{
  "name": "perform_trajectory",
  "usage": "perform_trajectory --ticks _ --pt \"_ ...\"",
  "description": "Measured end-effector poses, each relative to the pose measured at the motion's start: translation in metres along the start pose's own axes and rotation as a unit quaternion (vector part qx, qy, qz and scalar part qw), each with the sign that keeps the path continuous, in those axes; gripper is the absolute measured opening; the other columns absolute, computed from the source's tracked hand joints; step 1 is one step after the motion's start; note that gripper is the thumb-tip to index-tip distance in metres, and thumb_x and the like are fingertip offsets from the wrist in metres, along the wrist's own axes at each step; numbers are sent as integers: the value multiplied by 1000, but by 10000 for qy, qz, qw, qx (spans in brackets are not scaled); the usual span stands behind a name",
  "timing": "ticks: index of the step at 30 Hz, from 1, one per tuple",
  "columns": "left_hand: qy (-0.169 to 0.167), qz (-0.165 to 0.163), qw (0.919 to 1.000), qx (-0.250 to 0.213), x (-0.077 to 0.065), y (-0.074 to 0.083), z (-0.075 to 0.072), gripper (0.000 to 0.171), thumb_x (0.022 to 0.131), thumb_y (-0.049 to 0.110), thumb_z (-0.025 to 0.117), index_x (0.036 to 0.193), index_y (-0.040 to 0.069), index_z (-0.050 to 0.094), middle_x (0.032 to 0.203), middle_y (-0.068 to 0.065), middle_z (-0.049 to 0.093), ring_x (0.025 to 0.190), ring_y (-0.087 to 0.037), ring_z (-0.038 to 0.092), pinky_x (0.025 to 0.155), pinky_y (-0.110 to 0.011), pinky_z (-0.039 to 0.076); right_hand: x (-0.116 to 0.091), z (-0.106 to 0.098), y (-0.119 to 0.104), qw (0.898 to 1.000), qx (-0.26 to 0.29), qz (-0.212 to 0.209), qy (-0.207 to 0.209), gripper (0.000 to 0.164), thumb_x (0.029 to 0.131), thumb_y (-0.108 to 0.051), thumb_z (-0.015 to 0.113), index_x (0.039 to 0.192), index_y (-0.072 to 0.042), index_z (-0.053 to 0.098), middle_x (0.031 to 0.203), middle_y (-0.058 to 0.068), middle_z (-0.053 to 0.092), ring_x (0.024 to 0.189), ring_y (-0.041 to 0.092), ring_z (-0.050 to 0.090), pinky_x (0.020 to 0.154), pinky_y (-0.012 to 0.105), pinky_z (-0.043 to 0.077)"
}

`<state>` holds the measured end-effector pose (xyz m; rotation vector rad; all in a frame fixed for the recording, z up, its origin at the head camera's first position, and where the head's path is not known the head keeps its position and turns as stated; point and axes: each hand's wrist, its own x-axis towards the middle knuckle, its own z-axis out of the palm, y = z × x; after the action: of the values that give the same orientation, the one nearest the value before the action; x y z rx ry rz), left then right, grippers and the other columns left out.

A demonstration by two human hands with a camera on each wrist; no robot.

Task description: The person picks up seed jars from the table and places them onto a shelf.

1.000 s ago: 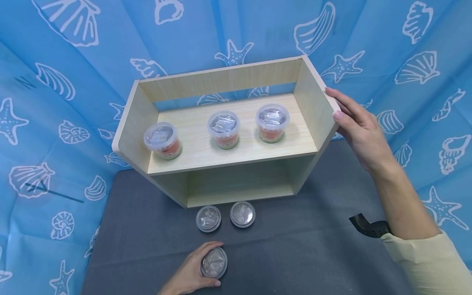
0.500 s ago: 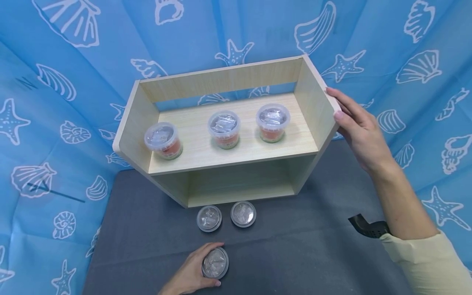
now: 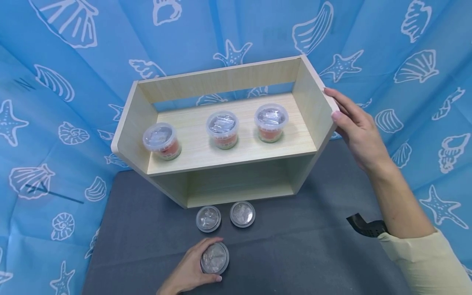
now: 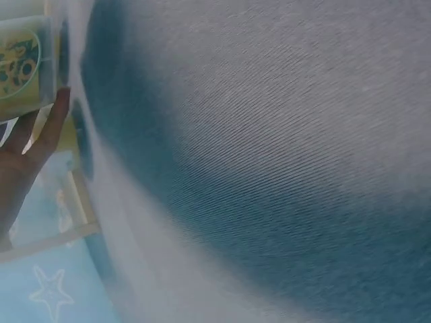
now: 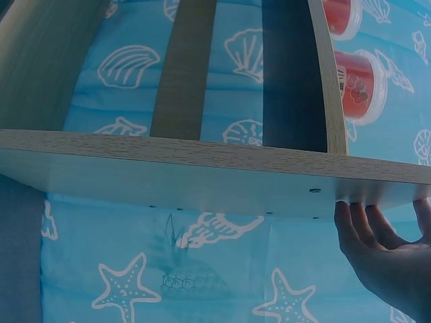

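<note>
My left hand (image 3: pixel 189 266) grips a small round plastic tub (image 3: pixel 214 258) with a clear lid near the table's front, fingers and thumb around its sides. In the left wrist view this tub (image 4: pixel 20 64) shows a yellow label with a printed round design, close over the table. Two similar lidded tubs, one left (image 3: pixel 208 218) and one right (image 3: pixel 242 214), stand in front of a pale wooden two-tier shelf (image 3: pixel 236 162). My right hand (image 3: pixel 359 129) touches the shelf's right side panel; in the right wrist view its fingertips (image 5: pixel 342 210) press the panel's outer face.
Three tubs with red contents stand on the upper tier: left (image 3: pixel 162 141), middle (image 3: pixel 223 129) and right (image 3: pixel 271 122). Behind the shelf hangs a blue curtain (image 3: pixel 258 28) with white shell prints. A dark grey cloth (image 3: pixel 295 246) covers the table.
My left hand has moved slightly forward toward the shelf with the tub in its grip. The right hand stays at the shelf's side, and the other tubs have not moved.
</note>
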<state>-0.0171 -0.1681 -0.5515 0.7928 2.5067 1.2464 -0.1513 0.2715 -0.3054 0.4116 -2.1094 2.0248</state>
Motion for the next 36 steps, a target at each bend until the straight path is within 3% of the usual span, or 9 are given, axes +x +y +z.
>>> perform_trajectory --ticks 6,15,22,28,31,36 --pt "328 126 9994 54 6 6 -11 95 58 28 97 141 27 49 132 14 58 118 -13 58 98 -36 46 0 0 2 9999 103 -115 -29 47 104 -16 49 151 -15 44 155 11 35 131 26 40 98 17 42" --pt "696 359 9969 46 18 12 -26 92 61 33 96 141 15 52 135 6 57 121 -16 55 102 -29 40 1 0 2 9998 122 -118 -52 47 104 -16 49 151 -15 44 154 11 36 131 25 40 99 18 42" --pt "929 212 9953 192 26 16 -33 95 61 35 95 144 19 51 138 10 55 124 -14 55 104 -29 40 1 0 2 9998 106 -126 -55 47 104 -16 49 151 -15 44 154 11 36 132 25 40 99 18 41" --pt "1118 -288 9933 -17 33 18 -39 97 59 33 96 142 15 50 130 9 60 114 -13 60 97 -39 48 2 1 3 9998 127 -163 -82 47 104 -15 49 151 -15 44 155 11 36 132 25 40 100 18 41" --pt "1164 -405 9923 -96 37 17 -43 93 60 35 96 141 20 52 128 11 61 113 -12 60 96 -41 48 2 1 4 9997 146 -169 -74 47 104 -15 49 151 -14 44 154 12 36 131 25 40 99 18 41" --pt "1327 -266 9905 -251 46 12 -49 88 64 36 95 140 32 52 131 12 59 117 -15 58 99 -44 44 1 1 4 9996 202 -165 -52 46 104 -15 48 151 -15 44 154 12 35 131 26 39 98 17 41"
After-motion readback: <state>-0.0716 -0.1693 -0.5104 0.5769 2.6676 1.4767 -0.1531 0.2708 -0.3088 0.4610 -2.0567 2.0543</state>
